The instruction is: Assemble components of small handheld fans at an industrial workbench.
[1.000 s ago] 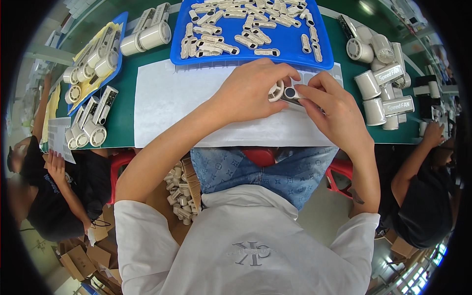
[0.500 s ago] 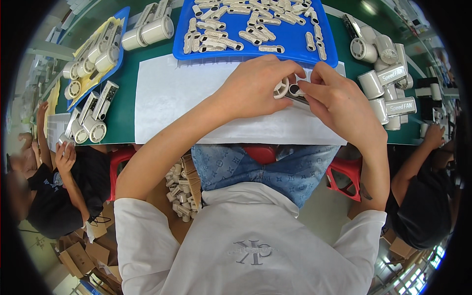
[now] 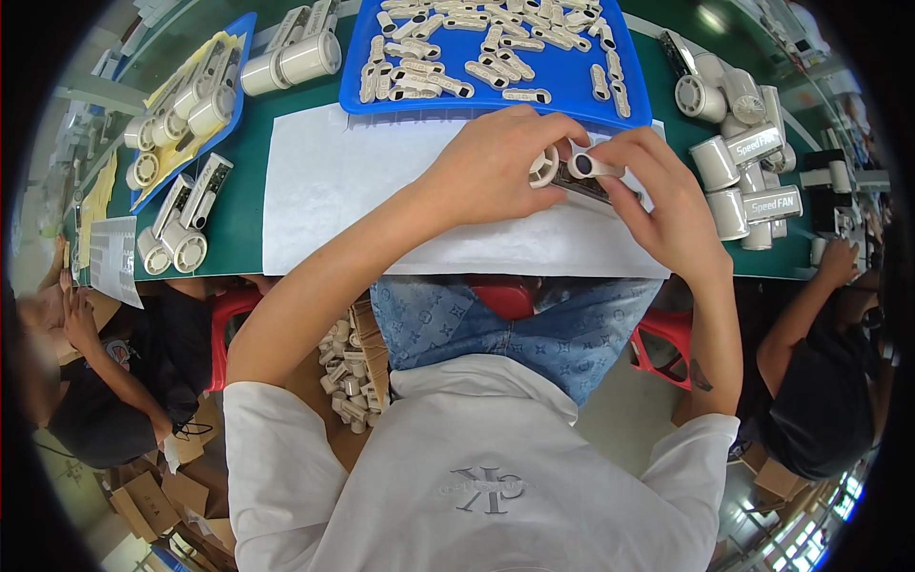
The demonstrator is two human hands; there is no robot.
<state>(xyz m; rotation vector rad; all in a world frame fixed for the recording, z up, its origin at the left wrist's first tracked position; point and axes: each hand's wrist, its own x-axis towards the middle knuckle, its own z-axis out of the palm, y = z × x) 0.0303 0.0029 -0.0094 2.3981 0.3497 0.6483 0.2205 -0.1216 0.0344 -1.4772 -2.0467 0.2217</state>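
Over the white paper sheet (image 3: 334,210), my left hand (image 3: 500,167) is closed round a white handheld fan (image 3: 544,168). Its round vented end shows between thumb and fingers, and its handle lies open with dark inner parts (image 3: 593,188). My right hand (image 3: 658,186) pinches a small white cover piece (image 3: 596,168) with a dark round spot, between thumb and fingers. The cover is tilted just above the opened handle; whether the two touch I cannot tell. My left fingers hide most of the fan's body.
A blue tray (image 3: 457,107) of similar white covers stands beyond the paper. Stacked fans (image 3: 748,153) lie on the right, more fans (image 3: 181,224) on the left, beside another blue tray (image 3: 250,43). A carton of white parts (image 3: 348,377) is below. Co-workers sit on both sides.
My right hand has lifted the cover slightly off the handle and tilted it, exposing more of the dark inside. My left hand has stayed in place. The left co-worker's hands have moved.
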